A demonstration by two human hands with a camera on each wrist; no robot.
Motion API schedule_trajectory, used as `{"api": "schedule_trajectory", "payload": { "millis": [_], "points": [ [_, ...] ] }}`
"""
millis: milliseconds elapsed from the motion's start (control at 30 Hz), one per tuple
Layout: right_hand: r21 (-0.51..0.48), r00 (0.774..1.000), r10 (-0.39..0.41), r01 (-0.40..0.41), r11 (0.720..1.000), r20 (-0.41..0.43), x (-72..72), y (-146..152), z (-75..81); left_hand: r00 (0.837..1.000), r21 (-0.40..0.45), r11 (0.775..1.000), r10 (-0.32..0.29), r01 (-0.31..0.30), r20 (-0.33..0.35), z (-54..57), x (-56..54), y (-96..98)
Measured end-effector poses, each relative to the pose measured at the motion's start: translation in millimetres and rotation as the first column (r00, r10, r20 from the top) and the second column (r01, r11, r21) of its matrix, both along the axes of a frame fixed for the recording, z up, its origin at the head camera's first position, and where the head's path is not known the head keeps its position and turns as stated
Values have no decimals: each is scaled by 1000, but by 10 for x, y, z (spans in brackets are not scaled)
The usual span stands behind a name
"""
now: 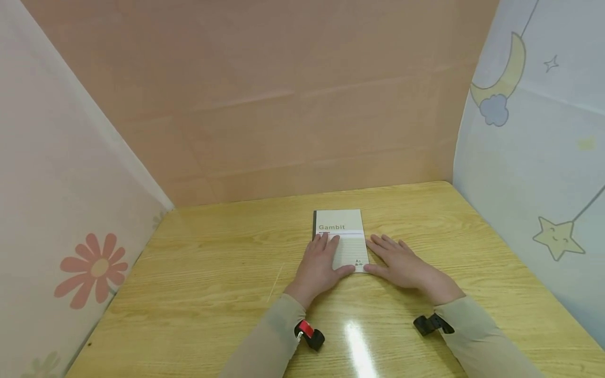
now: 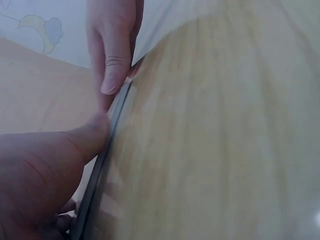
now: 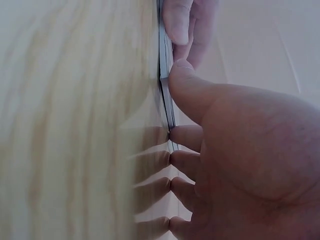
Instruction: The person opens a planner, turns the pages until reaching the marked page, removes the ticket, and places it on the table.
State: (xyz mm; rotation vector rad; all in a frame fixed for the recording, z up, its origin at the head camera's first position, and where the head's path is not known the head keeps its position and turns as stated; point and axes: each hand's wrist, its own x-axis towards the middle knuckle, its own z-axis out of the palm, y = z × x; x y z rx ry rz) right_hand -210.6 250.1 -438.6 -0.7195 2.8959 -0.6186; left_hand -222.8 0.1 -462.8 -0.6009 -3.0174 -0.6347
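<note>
A pale notebook (image 1: 351, 247) with "Gambit" on its cover and a dark spine on its left lies flat on the wooden table. My left hand (image 1: 317, 269) rests on the cover's lower left part, fingers extended, with its thumb near the bottom edge. On the other side, my right hand (image 1: 400, 263) lies along the notebook's right edge, its thumb at the lower right corner. In the right wrist view the fingertips (image 3: 186, 164) of that hand touch the table surface. The left wrist view shows the notebook's thin edge (image 2: 98, 162) beside both thumbs.
The glossy wooden table (image 1: 222, 252) reaches back to a plain pinkish-brown curtain (image 1: 283, 115). A pale cloth with a flower (image 1: 99, 268) stands at the left, and one with a moon and star (image 1: 559, 237) at the right. Both wrists wear black straps with small devices.
</note>
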Motion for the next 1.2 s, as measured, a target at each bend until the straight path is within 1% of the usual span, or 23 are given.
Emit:
{"api": "schedule_trajectory", "payload": {
  "millis": [133, 300, 500, 700, 800, 933, 1067, 1200],
  "points": [
    [-6, 1000, -1, 1, 1000, 1, 1, 3, -3, 999, -49, 998, -49, 48, -22, 8, -29, -46],
    [-6, 1000, -2, 2, 1000, 6, -7, 24, -10, 996, -81, 995, -70, 65, -56, 24, -59, -63],
    [-21, 999, -13, 14, 1000, 34, -12, 40, 13, 995, -77, 994, -83, 80, -46, 48, -87, -86],
    [-59, 998, -27, 30, 998, 54, -38, 22, 35, 992, -46, 992, -116, 113, -47, 69, -83, -139],
    [-92, 999, -27, 31, 995, 47, -65, 13, 41, 990, -36, 991, -129, 128, -50, 70, -83, -172],
    [-125, 999, -23, 27, 992, 29, -84, 13, 36, 988, -46, 990, -137, 134, -66, 64, -81, -204],
    [-100, 1000, 0, 0, 995, -4, -82, 4, 36, 986, -50, 990, -135, 131, -96, 77, -69, -231],
    [-73, 998, 46, -49, 996, -39, -87, -38, 28, 983, -50, 992, -125, 119, -133, 104, -37, -266]
  ]
}}
